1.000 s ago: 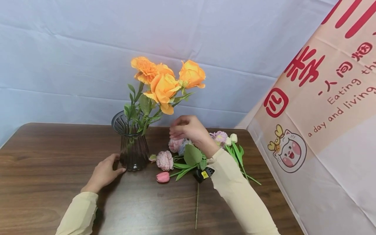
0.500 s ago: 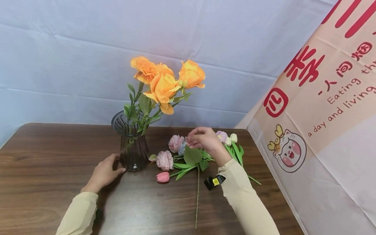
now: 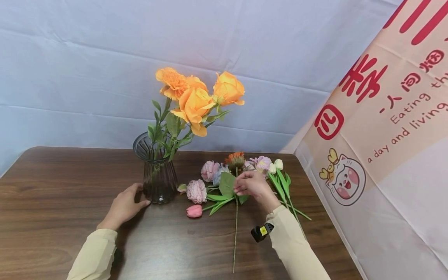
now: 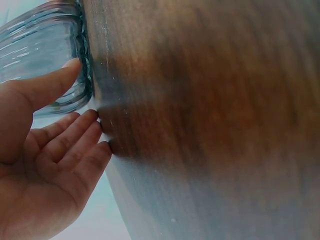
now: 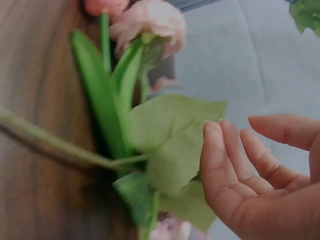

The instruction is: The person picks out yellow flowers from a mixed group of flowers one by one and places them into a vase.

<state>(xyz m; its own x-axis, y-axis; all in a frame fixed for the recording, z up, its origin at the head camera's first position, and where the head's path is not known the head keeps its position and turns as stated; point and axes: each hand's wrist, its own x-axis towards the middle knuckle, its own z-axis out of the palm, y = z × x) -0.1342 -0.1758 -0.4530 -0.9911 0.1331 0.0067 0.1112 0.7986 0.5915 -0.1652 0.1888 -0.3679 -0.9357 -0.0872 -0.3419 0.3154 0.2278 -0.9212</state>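
Observation:
A dark, ribbed glass vase (image 3: 160, 182) stands upright on the table, with orange roses (image 3: 196, 107) and a ruffled orange flower in it. At its base lies my left hand (image 3: 122, 206); in the left wrist view the thumb overlaps the glass and the straight fingertips are at the tabletop. My right hand (image 3: 254, 186) hovers at the upper stem of an orange-red flower (image 3: 235, 158), beside its broad green leaf (image 3: 227, 184). Seen from the right wrist, the fingers (image 5: 220, 155) are softly bent, the thumb is apart, and nothing is between them.
Pink peonies (image 3: 196, 191), a pink tulip (image 3: 194, 211), a lilac flower (image 3: 262, 163) and white tulips (image 3: 278, 164) lie on the brown table (image 3: 168, 245). One long stem (image 3: 234, 241) points to the front edge. Cloth hangs behind, and a printed banner (image 3: 395, 116) at right.
My right hand has come down and to the right from above the flowers to the orange-red flower's stem, uncovering its bloom. The left hand and vase have stayed put.

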